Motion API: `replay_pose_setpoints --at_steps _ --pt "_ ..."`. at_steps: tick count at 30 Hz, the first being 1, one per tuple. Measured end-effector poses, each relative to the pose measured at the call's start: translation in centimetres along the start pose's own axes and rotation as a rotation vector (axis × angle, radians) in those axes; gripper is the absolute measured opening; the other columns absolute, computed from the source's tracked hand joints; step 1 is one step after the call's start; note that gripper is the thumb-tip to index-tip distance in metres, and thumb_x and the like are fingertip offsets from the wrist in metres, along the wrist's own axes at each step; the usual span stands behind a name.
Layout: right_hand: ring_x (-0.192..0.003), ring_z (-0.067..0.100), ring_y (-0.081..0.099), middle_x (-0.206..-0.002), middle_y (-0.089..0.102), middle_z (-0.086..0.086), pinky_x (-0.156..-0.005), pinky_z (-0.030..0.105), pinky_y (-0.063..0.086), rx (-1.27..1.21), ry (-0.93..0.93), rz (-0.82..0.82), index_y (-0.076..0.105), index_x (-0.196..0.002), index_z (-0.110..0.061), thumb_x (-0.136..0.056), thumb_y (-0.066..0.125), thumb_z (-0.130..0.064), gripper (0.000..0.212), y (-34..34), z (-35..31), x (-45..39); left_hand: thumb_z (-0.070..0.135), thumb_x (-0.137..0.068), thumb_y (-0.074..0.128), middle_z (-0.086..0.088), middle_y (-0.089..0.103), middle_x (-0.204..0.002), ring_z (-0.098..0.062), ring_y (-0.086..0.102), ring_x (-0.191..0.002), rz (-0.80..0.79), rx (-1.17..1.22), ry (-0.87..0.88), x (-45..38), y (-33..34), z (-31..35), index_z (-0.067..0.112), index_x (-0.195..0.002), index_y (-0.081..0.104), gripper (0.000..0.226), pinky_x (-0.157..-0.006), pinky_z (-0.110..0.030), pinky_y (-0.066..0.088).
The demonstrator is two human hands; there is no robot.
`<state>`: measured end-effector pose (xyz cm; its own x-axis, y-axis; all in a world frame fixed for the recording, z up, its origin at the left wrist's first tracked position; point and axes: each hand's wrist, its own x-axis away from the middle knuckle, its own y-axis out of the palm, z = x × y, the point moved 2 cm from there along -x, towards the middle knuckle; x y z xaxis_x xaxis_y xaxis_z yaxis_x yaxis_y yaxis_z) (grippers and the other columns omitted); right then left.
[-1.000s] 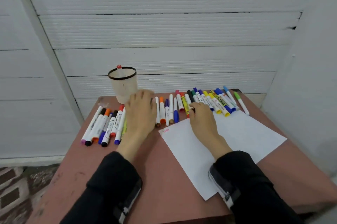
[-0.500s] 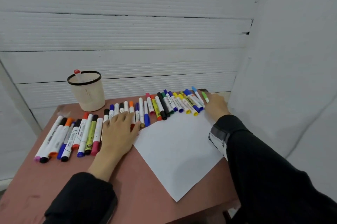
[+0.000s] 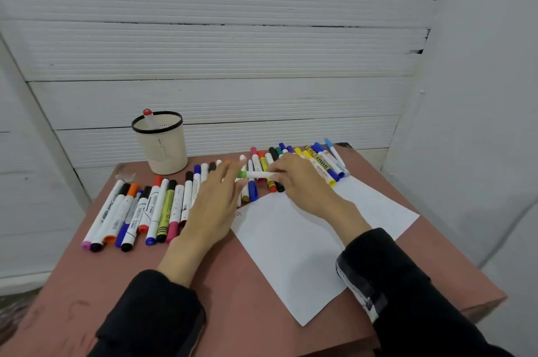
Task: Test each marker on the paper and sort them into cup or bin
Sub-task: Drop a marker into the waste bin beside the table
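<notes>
right hand (image 3: 302,182) pinches green marker (image 3: 256,174) | left hand (image 3: 215,202) reaching its cap

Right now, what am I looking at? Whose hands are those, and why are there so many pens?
There is no machine here, just a person. A camera on their head looks down, so you see their two hands as they do. The right hand holds a green-capped marker sideways above the row. The left hand reaches toward its cap with loose fingers; the blur hides whether it touches. On the reddish table lie many markers in a long row, a white paper with a tiny scribble at its corner, and a cup with one red-capped marker inside. The person tries each marker on the paper, then sorts it. No bin shows in this picture.
</notes>
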<state>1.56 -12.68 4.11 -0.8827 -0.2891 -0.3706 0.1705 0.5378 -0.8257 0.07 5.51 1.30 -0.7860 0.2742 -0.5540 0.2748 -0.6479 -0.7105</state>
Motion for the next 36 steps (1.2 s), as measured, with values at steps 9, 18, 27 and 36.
replay_pose_setpoints --at_steps 9,18,27,36 --pt "-0.087 0.019 0.053 -0.097 0.06 0.005 -0.077 0.032 0.043 0.161 -0.327 0.063 0.059 -0.116 -0.011 -0.101 0.042 -0.032 0.03 4.8 -3.2 0.9 0.025 -0.103 0.031 0.002 0.056 -0.076 -0.015 0.053 -0.06 0.075 0.065 -0.198 -0.1 -1.0 -0.7 0.02 -0.111 0.041 0.014 -0.049 -0.031 0.036" --pt "-0.044 0.012 0.043 -0.054 0.049 -0.006 -0.04 0.022 0.023 0.351 -0.361 0.189 0.053 -0.091 -0.025 -0.099 0.032 -0.054 0.037 4.5 -3.5 1.3 0.032 -0.104 0.026 -0.003 0.059 -0.067 -0.02 0.056 -0.058 0.015 0.169 -0.182 -0.2 -1.4 -1.0 0.024 -0.108 0.042 0.018 -0.058 -0.045 0.045" --pt "-0.058 0.014 0.045 -0.07 0.053 0.004 -0.055 0.024 0.037 -0.425 0.117 0.081 0.036 -0.106 -0.027 -0.104 0.032 -0.019 0.01 2.0 -2.1 1.4 0.046 -0.1 0.02 -0.003 0.062 -0.089 -0.006 0.055 -0.075 0.112 0.344 -0.289 0.6 -3.5 -1.8 0.02 -0.107 0.058 0.046 -0.075 -0.018 0.044" --pt "-0.054 0.011 0.046 -0.065 0.056 0.004 -0.044 0.021 0.037 -1.054 0.338 0.002 0.061 -0.087 -0.014 -0.093 0.063 -0.018 0.007 3.2 -2.2 1.3 0.051 -0.083 0.064 -0.001 0.036 -0.097 -0.021 0.036 -0.093 -0.048 -0.072 -0.391 2.5 -4.0 -4.8 0.019 -0.101 0.029 0.051 -0.079 -0.032 0.034"
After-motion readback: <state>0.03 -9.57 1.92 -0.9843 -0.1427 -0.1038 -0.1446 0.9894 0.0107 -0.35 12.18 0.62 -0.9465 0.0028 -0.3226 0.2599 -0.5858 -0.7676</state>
